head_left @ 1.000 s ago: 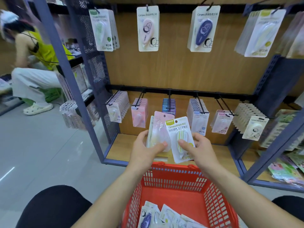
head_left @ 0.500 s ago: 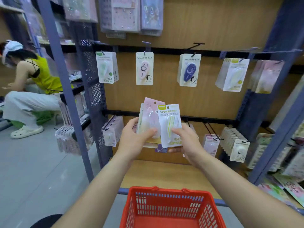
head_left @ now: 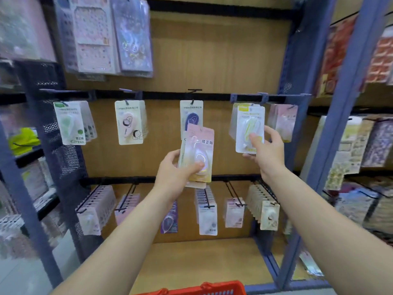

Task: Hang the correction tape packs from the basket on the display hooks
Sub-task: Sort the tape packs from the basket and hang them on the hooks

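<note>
Before the middle rail [head_left: 165, 95] of the display, both grips are held up, well apart from each other. The left grip [head_left: 172, 173] is clamped on a small fanned stack of packs, with the thumb laid across the front. A pink pack [head_left: 201, 150] faces outward at the front of that stack. It is held upright, clear of every hook, and it overlaps the dark blue pack [head_left: 191, 112] hanging at the rail's middle.

The right grip [head_left: 266, 150] is clamped on a single yellow-green pack [head_left: 249, 126], thumb pressed on its front face and fingers curled behind its right edge. This pack is held upright just below a blue hook [head_left: 262, 96], right of centre, directly in front of a hanging bundle of like packs [head_left: 232, 122]. Whether its hang-hole is on the hook cannot be told, as the top edge is blurred.

On the same rail, a green pack [head_left: 69, 124] is noted at the left, a pink cartoon-printed pack [head_left: 128, 122] beside it, and pale pink packs [head_left: 282, 120] at the far right. From the lower rail [head_left: 119, 179], rows of packs are hung on long black hooks. Only the rim of the red basket [head_left: 204, 289] is seen, at the near edge; its contents are out of view.
</note>
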